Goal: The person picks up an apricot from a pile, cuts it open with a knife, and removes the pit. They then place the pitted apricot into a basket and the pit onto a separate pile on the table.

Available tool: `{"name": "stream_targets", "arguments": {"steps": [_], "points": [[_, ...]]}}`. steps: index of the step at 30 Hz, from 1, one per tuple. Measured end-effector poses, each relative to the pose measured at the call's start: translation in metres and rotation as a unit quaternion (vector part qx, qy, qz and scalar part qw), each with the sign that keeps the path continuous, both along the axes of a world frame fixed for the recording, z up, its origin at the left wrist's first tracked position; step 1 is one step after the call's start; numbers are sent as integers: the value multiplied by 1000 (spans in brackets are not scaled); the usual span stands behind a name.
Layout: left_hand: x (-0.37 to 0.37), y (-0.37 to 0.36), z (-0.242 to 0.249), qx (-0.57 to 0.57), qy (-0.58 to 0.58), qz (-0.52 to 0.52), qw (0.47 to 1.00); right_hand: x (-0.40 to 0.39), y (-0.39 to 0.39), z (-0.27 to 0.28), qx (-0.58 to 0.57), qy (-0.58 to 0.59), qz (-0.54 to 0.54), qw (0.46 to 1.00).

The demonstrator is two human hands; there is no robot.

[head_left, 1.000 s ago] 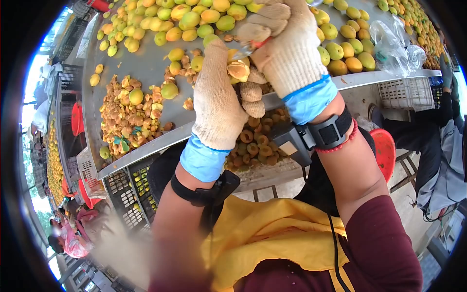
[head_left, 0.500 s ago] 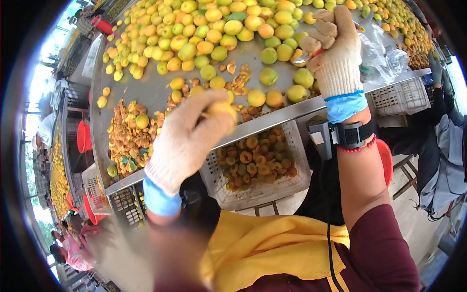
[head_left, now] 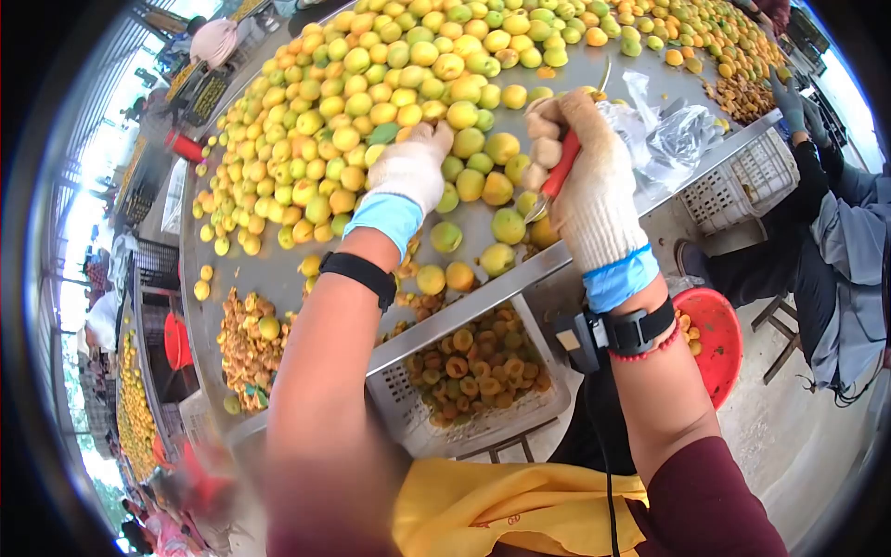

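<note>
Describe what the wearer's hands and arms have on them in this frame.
Left hand and right hand: cream knit gloves over blue cuffs. Black strap on the left wrist; black band with a small grey device, a cable hanging from it, and a red bead bracelet on the right. Maroon sleeve at the right upper arm.

No legible text, label or number anywhere.
</note>
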State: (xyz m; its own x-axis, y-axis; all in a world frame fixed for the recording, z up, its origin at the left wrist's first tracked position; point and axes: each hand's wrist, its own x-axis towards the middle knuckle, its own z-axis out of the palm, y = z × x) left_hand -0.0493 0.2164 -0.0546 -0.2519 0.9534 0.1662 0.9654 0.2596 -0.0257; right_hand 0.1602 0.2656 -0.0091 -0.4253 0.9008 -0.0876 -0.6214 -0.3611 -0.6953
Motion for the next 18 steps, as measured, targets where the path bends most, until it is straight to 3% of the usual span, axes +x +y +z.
{"name": "stream_targets", "arguments": {"steps": [1,3,5,6,7,8,9,10,12,13,15,18], "points": [[1,7,-1,-113,6,26,993,0,0,3,-3,-9,-8,1000],[-7,12,-1,-132,-3,26,991,4,5,4,8,-22,-2,1000],[-8,-11,-1,34,-153,-3,988,9,1,6,16,-36,13,999],[3,-21,19,39,-302,14,953,12,-7,7,31,-49,56,997],[11,-35,28,37,-299,17,953,14,-14,9,47,-60,99,992],[19,-52,34,77,-535,8,841,11,-21,11,5,-66,128,990],[27,-70,40,114,-733,0,671,11,-27,12,4,-63,132,989],[39,-87,48,116,-730,5,673,9,-33,13,28,-57,161,985],[64,-118,58,153,-796,-73,581,9,-44,16,46,-38,234,970],[73,-131,61,156,-794,-67,584,9,-52,20,43,-34,240,969],[83,-154,67,175,-838,-116,503,8,-71,25,132,-81,268,951],[83,-185,67,234,-803,-114,536,13,-92,24,164,-90,332,925]]}}
